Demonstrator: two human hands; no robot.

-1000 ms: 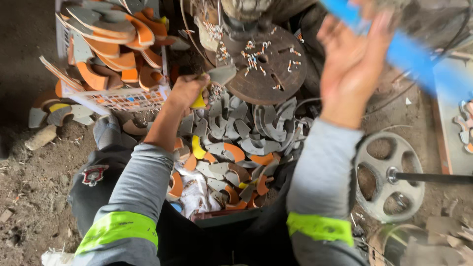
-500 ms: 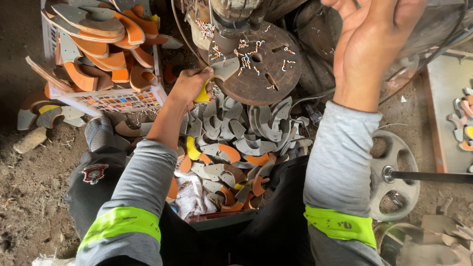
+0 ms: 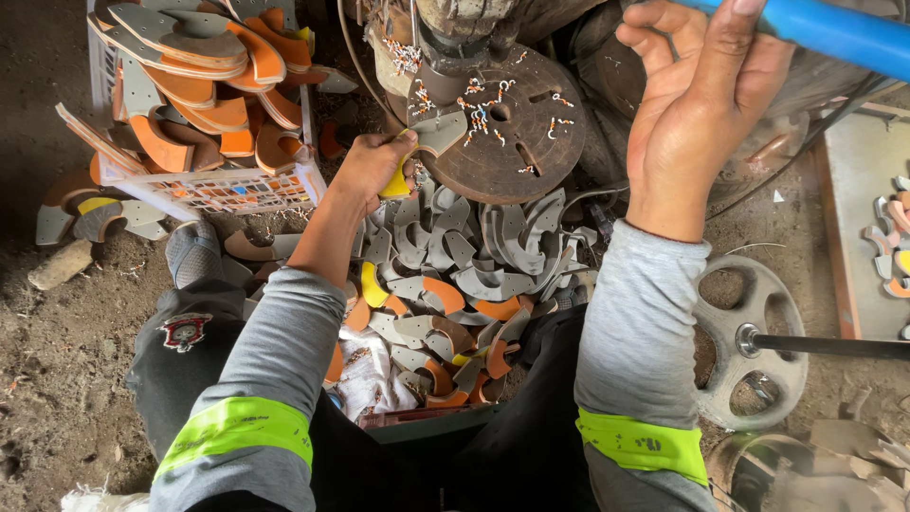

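Observation:
My left hand (image 3: 373,167) grips a grey sole piece with a yellow end (image 3: 431,140) and holds it flat on the round rusty press plate (image 3: 517,128). My right hand (image 3: 697,104) is raised at the upper right, fingers wrapped on a blue lever handle (image 3: 834,33). Small white and orange scraps lie scattered on the plate. Below the plate, between my arms, sits a heap of curved grey, orange and yellow sole cut-offs (image 3: 455,284).
A white plastic crate (image 3: 218,190) piled with grey and orange sandal soles stands at the upper left. A spoked metal wheel (image 3: 749,341) on a shaft lies at the right. A grey tray (image 3: 872,228) holds more pieces at the far right. Dirt floor on the left.
My left hand has pushed the grey piece further onto the plate. My right hand has shifted along the blue handle, which reappears above it.

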